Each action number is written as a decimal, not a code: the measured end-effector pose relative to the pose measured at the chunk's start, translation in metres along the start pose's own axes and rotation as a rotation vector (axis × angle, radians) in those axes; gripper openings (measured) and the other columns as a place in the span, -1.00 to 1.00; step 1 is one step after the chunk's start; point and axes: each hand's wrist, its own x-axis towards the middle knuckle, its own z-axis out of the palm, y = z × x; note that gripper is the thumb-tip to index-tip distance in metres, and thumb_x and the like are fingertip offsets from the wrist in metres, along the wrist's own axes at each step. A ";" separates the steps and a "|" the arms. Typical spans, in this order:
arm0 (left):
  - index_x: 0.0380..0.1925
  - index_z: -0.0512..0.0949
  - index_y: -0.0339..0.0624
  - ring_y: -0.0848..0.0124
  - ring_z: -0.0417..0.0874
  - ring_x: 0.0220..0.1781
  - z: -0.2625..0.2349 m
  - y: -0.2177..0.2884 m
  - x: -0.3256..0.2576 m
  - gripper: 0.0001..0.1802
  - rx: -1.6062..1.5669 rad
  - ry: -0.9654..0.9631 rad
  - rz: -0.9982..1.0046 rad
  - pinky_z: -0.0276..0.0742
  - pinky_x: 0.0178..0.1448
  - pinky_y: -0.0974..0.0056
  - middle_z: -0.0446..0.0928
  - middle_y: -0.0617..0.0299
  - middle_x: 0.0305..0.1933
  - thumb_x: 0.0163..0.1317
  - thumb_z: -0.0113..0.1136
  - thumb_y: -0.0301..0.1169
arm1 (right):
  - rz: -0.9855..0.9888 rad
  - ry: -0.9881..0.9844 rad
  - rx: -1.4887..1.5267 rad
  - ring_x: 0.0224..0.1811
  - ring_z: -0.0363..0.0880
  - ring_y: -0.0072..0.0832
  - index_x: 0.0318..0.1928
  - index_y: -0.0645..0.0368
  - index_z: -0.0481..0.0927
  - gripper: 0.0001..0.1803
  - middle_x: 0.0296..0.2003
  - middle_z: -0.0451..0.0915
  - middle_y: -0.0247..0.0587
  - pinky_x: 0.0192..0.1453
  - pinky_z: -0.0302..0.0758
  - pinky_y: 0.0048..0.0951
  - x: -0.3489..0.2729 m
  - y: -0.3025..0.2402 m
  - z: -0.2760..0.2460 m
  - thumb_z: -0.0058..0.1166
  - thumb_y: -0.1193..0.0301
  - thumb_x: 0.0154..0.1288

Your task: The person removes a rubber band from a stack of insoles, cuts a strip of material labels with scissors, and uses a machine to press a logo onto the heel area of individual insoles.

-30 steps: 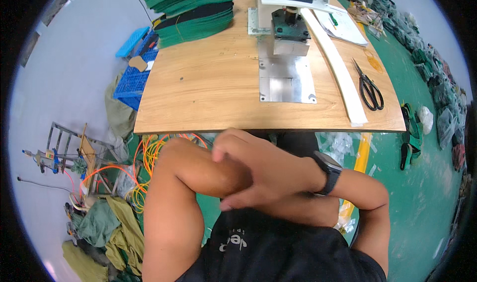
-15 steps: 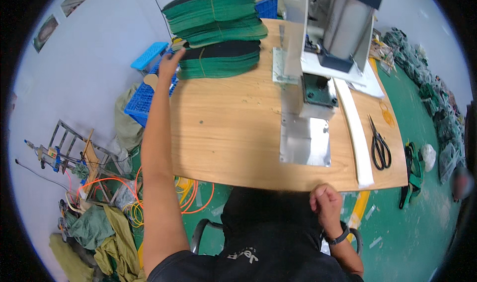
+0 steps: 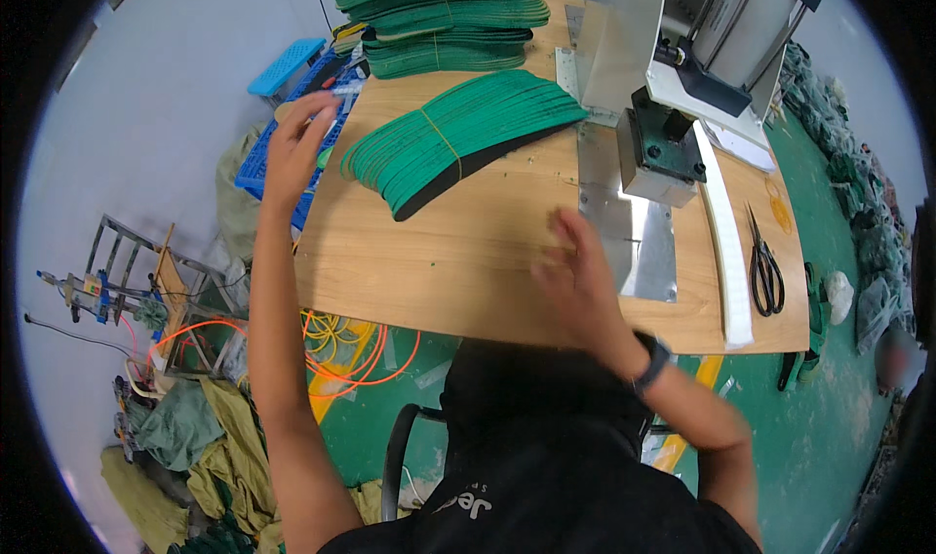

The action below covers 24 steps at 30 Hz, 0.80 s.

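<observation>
No screens or signs are showing. One bundle of green pieces, tied with a thin yellow band, is lying on the far left of the desk. Behind it, at the far edge, more banded green stacks are sitting piled up.

Bare forearms, a black wristwatch on the right wrist, a dark short-sleeved shirt with pale lettering.

Bundle of pieces on table, left of press.
</observation>
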 end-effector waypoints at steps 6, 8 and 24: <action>0.19 0.35 -0.32 0.18 0.53 0.08 0.073 0.022 -0.022 -0.28 0.122 -0.333 0.029 0.40 0.18 0.26 0.50 -0.11 0.07 0.10 0.28 -0.12 | 0.080 0.064 0.432 0.13 0.39 -0.19 0.23 0.46 0.11 -0.23 0.08 0.36 0.15 0.13 0.39 -0.28 0.080 -0.001 0.072 0.22 0.29 0.18; 0.23 0.29 -0.33 0.21 0.54 0.10 0.080 0.063 -0.060 -0.24 0.203 -0.347 -0.044 0.42 0.16 0.28 0.50 -0.16 0.06 0.09 0.30 -0.17 | 0.033 0.022 0.408 0.09 0.43 -0.18 0.19 0.48 0.16 -0.22 0.04 0.41 0.15 0.12 0.40 -0.28 0.070 0.000 0.070 0.26 0.25 0.15; 0.37 -0.06 -0.36 0.26 0.46 0.18 0.075 0.053 -0.095 -0.01 -0.169 -0.261 -0.168 0.39 0.22 0.26 0.36 -0.13 0.22 0.07 0.36 -0.33 | 0.136 -0.261 0.086 0.01 0.41 -0.43 0.27 0.37 0.16 -0.02 0.02 0.42 -0.10 0.10 0.39 -0.41 0.039 -0.018 0.051 0.44 0.18 -0.04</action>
